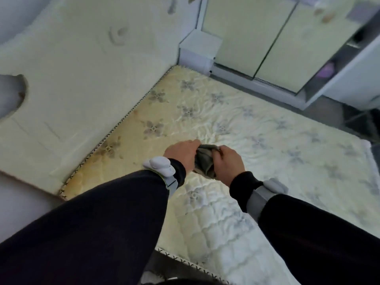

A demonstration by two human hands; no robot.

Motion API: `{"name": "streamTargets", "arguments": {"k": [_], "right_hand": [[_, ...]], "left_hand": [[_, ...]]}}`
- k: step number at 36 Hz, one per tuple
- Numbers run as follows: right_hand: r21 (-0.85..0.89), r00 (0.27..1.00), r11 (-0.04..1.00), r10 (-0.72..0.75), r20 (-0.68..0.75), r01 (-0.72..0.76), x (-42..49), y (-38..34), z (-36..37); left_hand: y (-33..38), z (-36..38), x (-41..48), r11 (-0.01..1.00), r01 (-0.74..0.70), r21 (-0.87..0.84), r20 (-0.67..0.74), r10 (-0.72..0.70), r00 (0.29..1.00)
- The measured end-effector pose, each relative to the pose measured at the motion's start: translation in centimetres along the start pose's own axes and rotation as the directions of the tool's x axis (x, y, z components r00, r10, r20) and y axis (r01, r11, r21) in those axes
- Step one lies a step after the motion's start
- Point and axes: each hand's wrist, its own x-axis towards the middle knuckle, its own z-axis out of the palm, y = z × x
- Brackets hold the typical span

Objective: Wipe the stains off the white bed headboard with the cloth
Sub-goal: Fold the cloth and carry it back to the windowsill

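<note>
Both hands meet over the bare mattress (236,120) and hold a bunched grey-green cloth (204,159) between them. My left hand (182,154) grips its upper left side; my right hand (228,161) grips its right side, with part of the cloth hanging below the fingers. The white bed headboard (82,83) stands along the left of the mattress, well away from the cloth. It carries a ring-shaped mark with a dark smudge (120,34) near its top and a brownish stain (171,7) higher up. Dark sleeves with grey wrist bands cover both forearms.
A white bedside cabinet (200,51) stands at the mattress's far corner beside the headboard. Behind it runs a wardrobe with pale sliding doors (257,33). A white shelf unit (349,75) stands at the right over dark floor (353,118). A grey shape (11,95) overlaps the headboard's left edge.
</note>
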Motion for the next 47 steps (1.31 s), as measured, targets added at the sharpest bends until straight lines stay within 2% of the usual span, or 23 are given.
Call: {"name": "streamTargets", "arguments": {"k": [2,6,8,12,17,20,21,24,26,30,31,33,34,36,37,39,40,42,43,45,47], "right_hand": [[0.056,0.997,0.996,0.077,-0.027,-0.075,-0.5,2.0,-1.7],[0.241,0.949,0.933,0.298,-0.098,-0.268,-3.2,10.4,-8.1],[0.339,0.914,0.874,0.397,-0.087,-0.347,-4.3,13.3,-9.7],[0.577,0.779,0.666,0.622,-0.079,-0.473,-8.4,22.0,-15.4],[0.708,0.670,0.514,0.739,-0.079,-0.484,-13.0,31.1,-19.4],[0.776,0.596,0.406,0.801,-0.049,-0.482,-15.8,33.0,-21.8],[0.786,0.594,0.391,0.804,-0.038,-0.479,-16.1,32.7,-21.9],[0.847,0.514,0.317,0.855,-0.061,-0.428,-19.2,35.0,-23.9],[0.848,0.492,0.295,0.870,-0.046,-0.441,-20.1,35.4,-24.3],[0.890,0.380,0.242,0.921,-0.085,-0.387,-24.2,36.8,-25.5],[0.890,0.383,0.238,0.920,-0.079,-0.388,-24.4,36.8,-25.3],[0.916,0.298,0.193,0.951,-0.086,-0.351,-27.4,37.1,-25.5],[0.909,0.305,0.196,0.949,-0.081,-0.369,-27.7,36.8,-25.5],[0.891,0.211,0.221,0.967,-0.146,-0.396,-30.4,36.9,-25.3],[0.859,0.206,0.254,0.962,-0.178,-0.444,-30.5,37.0,-25.3],[0.830,0.094,0.256,0.966,-0.242,-0.496,-33.3,36.2,-25.0],[0.812,0.092,0.265,0.963,-0.255,-0.520,-33.3,36.1,-25.2],[0.827,-0.011,0.223,0.964,-0.267,-0.517,-35.6,35.3,-25.2],[0.844,-0.033,0.196,0.969,-0.244,-0.500,-35.8,35.5,-25.3],[0.884,-0.122,0.136,0.970,-0.211,-0.448,-37.8,34.7,-25.0],[0.908,-0.179,0.080,0.970,-0.166,-0.410,-39.2,34.6,-24.6]], "left_hand": [[2.9,0.5,0.9,0.998,0.003,-0.069,0.039,-0.001,0.999],[14.2,3.7,2.6,0.981,-0.105,-0.164,0.211,0.139,0.967],[17.8,5.1,2.7,0.974,-0.095,-0.208,0.258,0.148,0.955],[28.4,9.7,1.8,0.936,-0.066,-0.346,0.355,0.196,0.914],[37.0,15.1,1.0,0.895,-0.105,-0.434,0.412,0.301,0.860],[41.1,17.2,0.7,0.903,-0.211,-0.375,0.415,0.367,0.832],[41.2,17.5,0.7,0.905,-0.229,-0.359,0.410,0.373,0.833],[45.7,19.0,0.5,0.895,-0.319,-0.311,0.454,0.435,0.777],[46.4,19.5,0.6,0.891,-0.347,-0.292,0.464,0.449,0.764],[49.9,21.0,-0.1,0.834,-0.468,-0.293,0.517,0.550,0.656],[49.8,21.0,0.0,0.837,-0.455,-0.304,0.523,0.546,0.654],[51.9,21.5,-1.1,0.780,-0.517,-0.352,0.536,0.621,0.572],[51.8,21.5,-1.0,0.779,-0.508,-0.367,0.532,0.624,0.573],[53.3,22.3,-2.3,0.731,-0.557,-0.394,0.555,0.672,0.490],[53.4,22.2,-2.3,0.731,-0.554,-0.398,0.558,0.672,0.487],[54.9,23.0,-4.3,0.668,-0.620,-0.411,0.604,0.709,0.364],[55.0,23.0,-4.4,0.660,-0.623,-0.419,0.602,0.716,0.353],[56.0,23.6,-6.3,0.602,-0.657,-0.454,0.613,0.746,0.260],[56.1,23.5,-6.5,0.597,-0.656,-0.462,0.606,0.752,0.258],[56.8,24.4,-7.8,0.573,-0.653,-0.495,0.614,0.763,0.203],[57.1,24.7,-8.4,0.581,-0.631,-0.514,0.607,0.766,0.211]]}}
